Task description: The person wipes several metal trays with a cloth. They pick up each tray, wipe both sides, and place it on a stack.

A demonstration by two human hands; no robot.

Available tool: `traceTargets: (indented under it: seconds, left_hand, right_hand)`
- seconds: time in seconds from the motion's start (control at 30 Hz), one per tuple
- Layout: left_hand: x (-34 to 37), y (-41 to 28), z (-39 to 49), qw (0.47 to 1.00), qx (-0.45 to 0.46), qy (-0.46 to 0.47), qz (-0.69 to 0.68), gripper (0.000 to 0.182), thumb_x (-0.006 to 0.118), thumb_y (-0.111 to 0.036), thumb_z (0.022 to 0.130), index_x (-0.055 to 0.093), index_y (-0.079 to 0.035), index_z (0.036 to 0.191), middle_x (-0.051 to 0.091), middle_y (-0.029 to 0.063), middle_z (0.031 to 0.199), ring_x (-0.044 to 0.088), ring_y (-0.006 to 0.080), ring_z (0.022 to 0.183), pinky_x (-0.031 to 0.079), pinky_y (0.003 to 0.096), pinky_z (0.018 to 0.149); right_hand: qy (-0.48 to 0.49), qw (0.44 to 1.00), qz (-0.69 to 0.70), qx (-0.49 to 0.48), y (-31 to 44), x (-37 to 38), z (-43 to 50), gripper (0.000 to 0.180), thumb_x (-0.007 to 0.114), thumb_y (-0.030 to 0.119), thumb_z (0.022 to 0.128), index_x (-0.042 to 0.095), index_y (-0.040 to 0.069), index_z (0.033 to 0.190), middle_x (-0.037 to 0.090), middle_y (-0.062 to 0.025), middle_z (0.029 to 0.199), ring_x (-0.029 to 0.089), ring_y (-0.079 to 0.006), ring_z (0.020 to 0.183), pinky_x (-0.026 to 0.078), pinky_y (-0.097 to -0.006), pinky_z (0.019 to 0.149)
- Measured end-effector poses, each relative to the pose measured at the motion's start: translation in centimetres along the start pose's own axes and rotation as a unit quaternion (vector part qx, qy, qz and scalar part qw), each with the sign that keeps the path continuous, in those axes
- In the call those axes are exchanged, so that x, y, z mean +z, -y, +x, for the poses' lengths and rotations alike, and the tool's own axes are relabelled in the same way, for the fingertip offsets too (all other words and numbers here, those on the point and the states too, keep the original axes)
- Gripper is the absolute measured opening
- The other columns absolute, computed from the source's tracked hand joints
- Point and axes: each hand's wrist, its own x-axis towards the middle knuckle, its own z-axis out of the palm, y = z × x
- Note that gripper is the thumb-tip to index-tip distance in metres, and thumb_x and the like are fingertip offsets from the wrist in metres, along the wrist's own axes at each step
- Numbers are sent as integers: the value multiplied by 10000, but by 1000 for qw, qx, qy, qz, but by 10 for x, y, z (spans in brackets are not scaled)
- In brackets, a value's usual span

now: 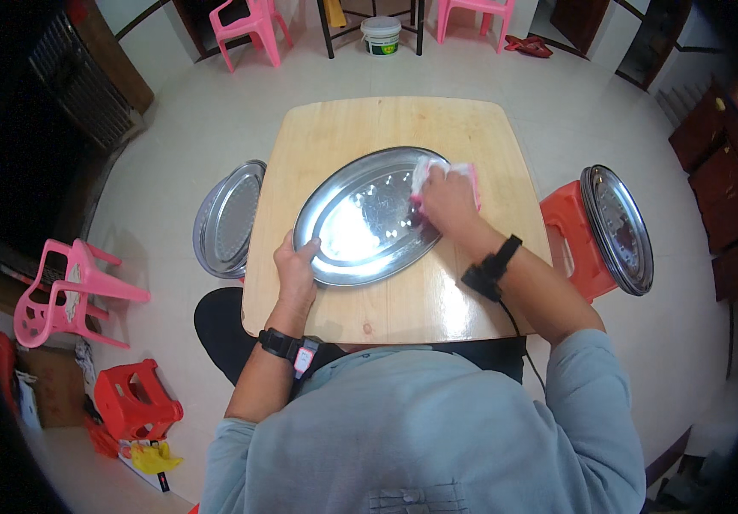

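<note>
An oval stainless-steel platter (362, 221) lies tilted across the wooden table (369, 318) in front of me. My left hand (296, 263) grips its near left rim, with the thumb on top and the fingers hidden below. Bunched in my right hand (449, 199) is a white cloth with pink edges (466, 172), pressed against the platter's right side. That hand is slightly blurred, and part of the cloth is covered by it.
Several oval metal platters (622, 228) are stacked on a red plastic stool (577, 234) to the right. More metal platters (230, 221) sit left of the table. A pink chair (79, 286) and a red stool (137, 398) stand on the left. A cable (523, 344) hangs from my right wristband.
</note>
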Motion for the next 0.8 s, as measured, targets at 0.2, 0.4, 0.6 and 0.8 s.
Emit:
traceTargets:
  seconds: [0.2,0.4,0.6,0.8]
  left_hand:
    - [5,-5,0,999,-26,28,-27,352,611,55,868,598,63,1220,681,106,1058,649,183,922,512,311,851]
    - [6,-9,3,997,-49,51,-20,345,596,60,875,594,65,1220,685,116,1062,656,186,909,523,313,838]
    - [2,-7,7,996,-64,60,-9,318,605,26,907,600,70,1222,690,126,1091,664,196,934,533,322,870]
    - [3,-6,7,998,-37,51,-29,355,556,-241,1025,612,68,1191,680,122,1072,657,182,923,532,327,845]
  right_hand:
    - [27,992,82,97,-11,-4,3,259,651,184,845,693,-36,975,611,-181,1049,640,-347,954,558,-445,722]
    - [39,974,166,149,1,6,45,249,558,95,873,675,-59,1030,581,-223,1161,602,-419,1019,519,-484,877]
    - [19,967,237,87,45,6,64,320,575,126,889,645,35,1189,584,-182,1199,590,-403,1069,495,-464,929]
    - [-20,930,364,-41,102,-22,53,396,596,148,854,655,85,1240,601,-130,1181,573,-355,1075,463,-435,956]
